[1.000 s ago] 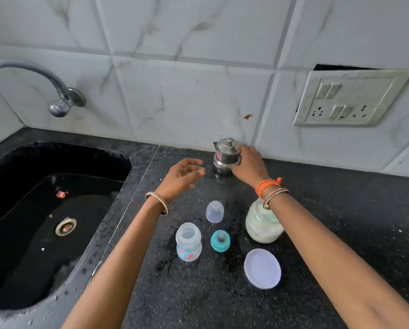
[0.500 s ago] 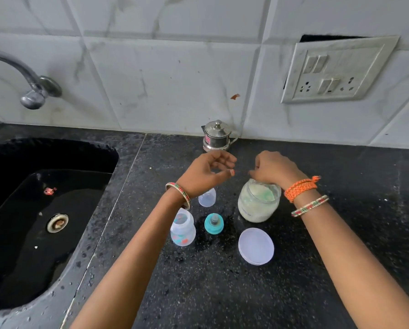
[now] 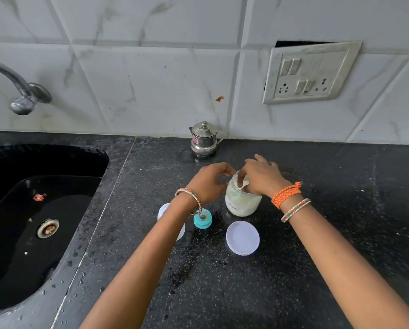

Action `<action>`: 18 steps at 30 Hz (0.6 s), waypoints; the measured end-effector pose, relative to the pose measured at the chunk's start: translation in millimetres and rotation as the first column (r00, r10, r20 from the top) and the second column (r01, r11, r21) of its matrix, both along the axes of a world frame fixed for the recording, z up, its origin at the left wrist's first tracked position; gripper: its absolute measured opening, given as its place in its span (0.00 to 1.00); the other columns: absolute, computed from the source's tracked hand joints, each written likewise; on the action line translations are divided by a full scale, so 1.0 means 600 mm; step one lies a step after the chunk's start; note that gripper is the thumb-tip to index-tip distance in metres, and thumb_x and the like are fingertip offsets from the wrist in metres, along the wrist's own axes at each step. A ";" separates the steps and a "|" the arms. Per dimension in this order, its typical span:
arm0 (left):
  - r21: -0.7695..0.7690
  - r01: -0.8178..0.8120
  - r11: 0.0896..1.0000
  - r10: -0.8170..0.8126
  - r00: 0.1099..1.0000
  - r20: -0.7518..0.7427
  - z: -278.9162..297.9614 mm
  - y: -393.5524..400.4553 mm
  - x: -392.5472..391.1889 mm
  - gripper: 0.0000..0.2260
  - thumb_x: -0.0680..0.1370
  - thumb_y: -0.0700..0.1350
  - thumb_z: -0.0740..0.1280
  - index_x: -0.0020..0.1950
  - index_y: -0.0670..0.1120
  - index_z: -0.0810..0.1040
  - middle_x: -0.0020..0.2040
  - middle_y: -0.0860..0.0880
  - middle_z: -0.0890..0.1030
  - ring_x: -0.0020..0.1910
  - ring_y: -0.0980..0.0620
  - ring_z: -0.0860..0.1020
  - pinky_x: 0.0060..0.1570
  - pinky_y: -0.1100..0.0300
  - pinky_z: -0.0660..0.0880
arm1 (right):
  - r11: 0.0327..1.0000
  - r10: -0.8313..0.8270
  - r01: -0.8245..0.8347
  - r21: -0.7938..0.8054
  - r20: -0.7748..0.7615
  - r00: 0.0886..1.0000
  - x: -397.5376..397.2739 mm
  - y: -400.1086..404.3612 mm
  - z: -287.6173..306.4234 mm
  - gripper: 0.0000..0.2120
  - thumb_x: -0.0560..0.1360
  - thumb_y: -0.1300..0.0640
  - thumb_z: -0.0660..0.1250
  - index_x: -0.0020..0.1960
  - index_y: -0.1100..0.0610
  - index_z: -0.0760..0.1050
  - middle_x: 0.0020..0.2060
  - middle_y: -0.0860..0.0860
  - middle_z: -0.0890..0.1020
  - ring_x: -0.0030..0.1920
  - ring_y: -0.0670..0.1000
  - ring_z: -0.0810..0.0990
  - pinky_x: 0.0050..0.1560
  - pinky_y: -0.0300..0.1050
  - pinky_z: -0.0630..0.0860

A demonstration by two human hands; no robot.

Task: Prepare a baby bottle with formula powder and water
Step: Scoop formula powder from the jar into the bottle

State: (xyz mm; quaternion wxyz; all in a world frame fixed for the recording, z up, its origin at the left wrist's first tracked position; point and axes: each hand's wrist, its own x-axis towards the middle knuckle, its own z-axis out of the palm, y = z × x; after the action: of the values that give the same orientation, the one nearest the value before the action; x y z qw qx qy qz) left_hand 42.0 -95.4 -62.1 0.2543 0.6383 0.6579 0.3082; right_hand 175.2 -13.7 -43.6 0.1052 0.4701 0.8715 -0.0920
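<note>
Both hands have closed in on the powder jar since the earlier frames, when the right hand was back at the steel pot and the left hung in the air.

Far left: tap on the tiled wall, over a black sink with a metal drain and a small red scrap in the basin.

Countertop, black, speckled, wet in patches.

Baby bottle, clear, open-topped, upright on the counter, largely hidden under the left forearm; only part of its rim and side show.

Teal nipple ring, just right of the bottle, lying on the counter below the left wrist.

Left hand, fingers curled, beside the left flank of the jar at its neck; whether it actually grips the glass cannot be told. Beaded bangle at the wrist.

Steel pot, small, lidded, at the back against the wall, apart from both hands.

Powder jar, glass, lid off, holding pale powder, standing right of the nipple ring.

Right hand, over the jar mouth, fingertips dipped inside and pinching a white scoop. Orange cord and beaded bangle at the wrist.

White jar lid, round, flat on the counter just in front of the jar.

Switch and socket plate, on the wall at upper right, hanging askew.
</note>
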 end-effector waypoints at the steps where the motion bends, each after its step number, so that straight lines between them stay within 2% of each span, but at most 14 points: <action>1: -0.001 -0.011 1.000 0.011 1.000 0.005 0.000 -0.002 -0.001 0.15 0.73 0.34 0.66 0.58 0.45 0.76 0.58 0.48 0.79 0.58 0.55 0.74 0.55 0.69 0.64 | 1.000 0.030 -0.030 -0.004 0.002 1.000 -0.002 0.002 -0.004 0.10 0.74 0.58 0.69 0.53 0.48 0.81 0.72 0.53 0.66 0.76 0.58 0.52 0.70 0.63 0.56; 6: 0.013 -0.046 0.999 0.046 0.998 0.030 0.002 -0.014 -0.002 0.13 0.74 0.35 0.66 0.57 0.45 0.77 0.58 0.49 0.80 0.57 0.56 0.75 0.55 0.67 0.66 | 0.994 0.088 -0.086 -0.068 0.024 0.996 -0.012 0.016 -0.015 0.12 0.74 0.58 0.69 0.56 0.46 0.80 0.74 0.52 0.64 0.77 0.57 0.50 0.73 0.63 0.52; 11: 0.035 -0.070 0.997 0.070 0.998 0.008 0.002 -0.018 0.001 0.13 0.74 0.35 0.66 0.58 0.45 0.76 0.58 0.49 0.79 0.55 0.59 0.73 0.51 0.75 0.62 | 0.996 0.071 -0.074 -0.040 -0.063 0.995 0.000 0.015 -0.012 0.07 0.73 0.53 0.70 0.50 0.47 0.82 0.72 0.50 0.68 0.77 0.57 0.51 0.73 0.62 0.50; 15: 0.039 -0.100 0.994 0.100 0.995 0.012 0.001 -0.018 0.007 0.14 0.74 0.34 0.65 0.58 0.45 0.76 0.57 0.49 0.79 0.57 0.56 0.75 0.50 0.75 0.62 | 0.993 0.063 -0.040 0.113 -0.210 0.976 0.030 0.002 -0.010 0.06 0.73 0.51 0.70 0.49 0.48 0.83 0.60 0.52 0.76 0.66 0.57 0.67 0.65 0.56 0.63; 18: 0.012 -0.116 0.993 0.115 0.993 0.014 -0.003 -0.014 0.015 0.15 0.74 0.34 0.65 0.59 0.45 0.75 0.58 0.49 0.79 0.56 0.57 0.74 0.50 0.74 0.62 | 0.993 0.065 -0.039 0.110 -0.244 0.968 0.043 0.001 -0.011 0.07 0.72 0.50 0.71 0.50 0.47 0.82 0.61 0.52 0.75 0.66 0.57 0.67 0.63 0.56 0.65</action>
State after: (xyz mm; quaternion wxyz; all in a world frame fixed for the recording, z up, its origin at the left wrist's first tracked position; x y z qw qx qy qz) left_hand 50.9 -103.7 -64.2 0.2364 0.5987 0.6900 0.3311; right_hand 201.0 -12.9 -50.3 -0.0265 0.4368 0.8934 -0.1013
